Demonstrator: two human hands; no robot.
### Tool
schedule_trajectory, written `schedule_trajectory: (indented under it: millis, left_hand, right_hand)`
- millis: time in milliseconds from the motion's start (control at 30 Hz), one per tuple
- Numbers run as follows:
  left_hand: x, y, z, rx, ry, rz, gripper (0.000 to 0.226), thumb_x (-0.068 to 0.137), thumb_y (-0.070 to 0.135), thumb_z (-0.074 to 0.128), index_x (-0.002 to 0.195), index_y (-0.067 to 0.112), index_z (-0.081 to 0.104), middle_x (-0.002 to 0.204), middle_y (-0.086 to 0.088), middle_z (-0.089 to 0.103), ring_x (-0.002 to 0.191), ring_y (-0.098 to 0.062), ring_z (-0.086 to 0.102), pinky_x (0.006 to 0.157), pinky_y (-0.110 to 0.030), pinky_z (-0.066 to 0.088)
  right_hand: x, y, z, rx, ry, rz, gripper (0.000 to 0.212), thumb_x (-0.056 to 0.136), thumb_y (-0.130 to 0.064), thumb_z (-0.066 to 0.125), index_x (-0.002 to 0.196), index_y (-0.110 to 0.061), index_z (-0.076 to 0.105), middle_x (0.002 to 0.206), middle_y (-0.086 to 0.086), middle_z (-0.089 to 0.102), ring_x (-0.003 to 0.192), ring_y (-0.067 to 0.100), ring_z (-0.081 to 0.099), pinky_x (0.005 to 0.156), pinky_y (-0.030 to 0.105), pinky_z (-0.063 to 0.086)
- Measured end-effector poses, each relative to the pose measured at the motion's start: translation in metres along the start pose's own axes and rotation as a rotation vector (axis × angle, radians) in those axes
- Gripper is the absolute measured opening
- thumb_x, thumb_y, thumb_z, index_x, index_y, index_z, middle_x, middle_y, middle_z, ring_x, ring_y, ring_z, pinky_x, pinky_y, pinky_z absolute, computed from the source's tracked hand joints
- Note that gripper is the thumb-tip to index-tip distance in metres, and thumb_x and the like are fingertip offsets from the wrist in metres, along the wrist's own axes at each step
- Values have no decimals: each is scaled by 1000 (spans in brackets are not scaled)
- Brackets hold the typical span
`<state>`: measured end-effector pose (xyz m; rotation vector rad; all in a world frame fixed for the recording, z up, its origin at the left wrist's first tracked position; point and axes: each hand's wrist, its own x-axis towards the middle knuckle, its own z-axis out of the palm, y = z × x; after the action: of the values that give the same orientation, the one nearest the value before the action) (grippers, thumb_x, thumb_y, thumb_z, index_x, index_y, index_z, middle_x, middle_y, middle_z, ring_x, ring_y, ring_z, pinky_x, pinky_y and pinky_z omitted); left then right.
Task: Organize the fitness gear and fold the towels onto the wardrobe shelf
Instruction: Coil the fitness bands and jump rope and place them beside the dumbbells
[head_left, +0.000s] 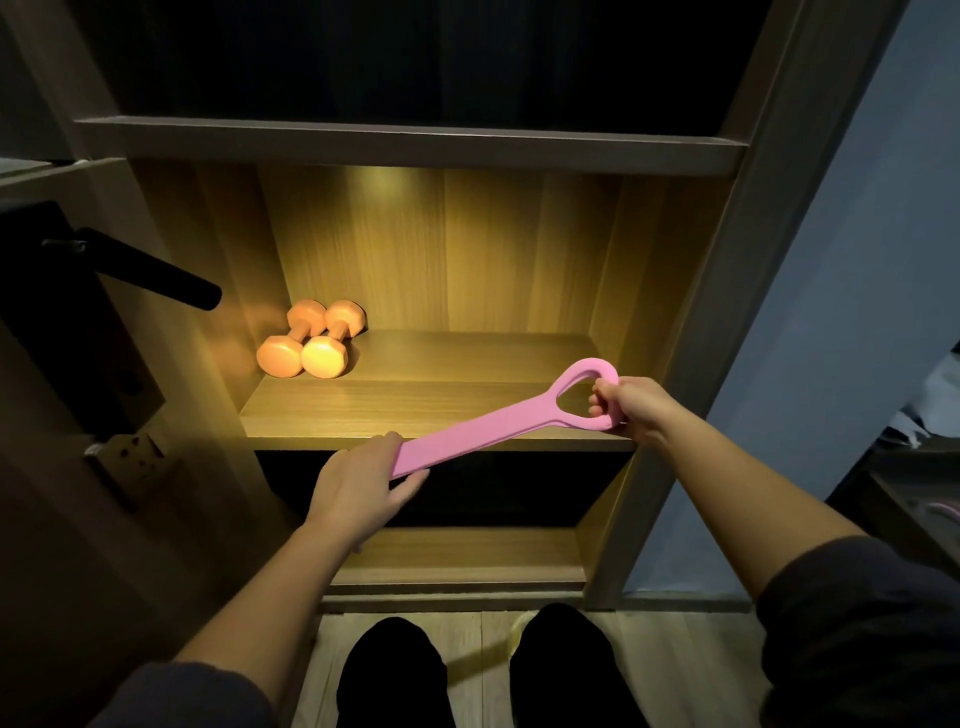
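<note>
Pink flat band (483, 430), looped end; right hand (632, 408) fingers curled through loop, left hand (358, 488) pinching flat end.

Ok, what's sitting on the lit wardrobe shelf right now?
Two orange dumbbells lie side by side at the left of the shelf. The pink band, held in front, hides a strip near its front edge.

Wood-grain shelf (415, 410) — matt pink band (478, 428), smooth dumbbells (309, 338).

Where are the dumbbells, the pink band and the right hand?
dumbbells (323, 357): head view, near end of the right one.
pink band (480, 432): head view, middle of its flat strap.
right hand (636, 408): head view, back of the hand.
</note>
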<state>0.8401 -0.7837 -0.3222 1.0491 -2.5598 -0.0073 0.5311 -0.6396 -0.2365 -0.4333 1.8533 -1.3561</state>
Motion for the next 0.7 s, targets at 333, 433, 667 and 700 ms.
schedule_trajectory:
  millis: [333, 433, 667, 700]
  left_hand:
    - [-4, -16, 1, 39, -3, -12, 38, 93, 55, 52, 116, 26, 54, 98, 9, 64, 80, -10, 58, 73, -29, 47]
    - [-5, -17, -3, 22, -6, -30, 37, 93, 52, 54, 120, 26, 53, 99, 8, 64, 74, -8, 58, 69, -27, 51]
    - [-8, -20, -4, 14, -79, -46, 40, 90, 56, 55, 117, 28, 50, 102, 11, 63, 80, -8, 59, 75, -31, 49]
    - [-9, -21, -4, -12, -100, -60, 41, 90, 55, 56, 121, 29, 49, 104, 11, 62, 78, -8, 60, 74, -31, 51]
  right_hand:
    - [2, 17, -15, -205, -226, -152, 11, 98, -11, 56, 105, -10, 65, 91, 9, 69, 85, 18, 67, 68, 24, 56]
    - [0, 18, -13, -212, -221, -156, 10, 96, -10, 58, 103, -12, 65, 86, 6, 70, 75, 14, 70, 61, 20, 55]
    - [-10, 13, -2, -240, -222, -188, 10, 95, -15, 62, 104, -12, 65, 78, 0, 74, 68, 11, 72, 56, 17, 53]
    - [-12, 9, 1, -240, -237, -200, 11, 94, -15, 62, 104, -12, 66, 79, 0, 74, 68, 12, 72, 57, 18, 54]
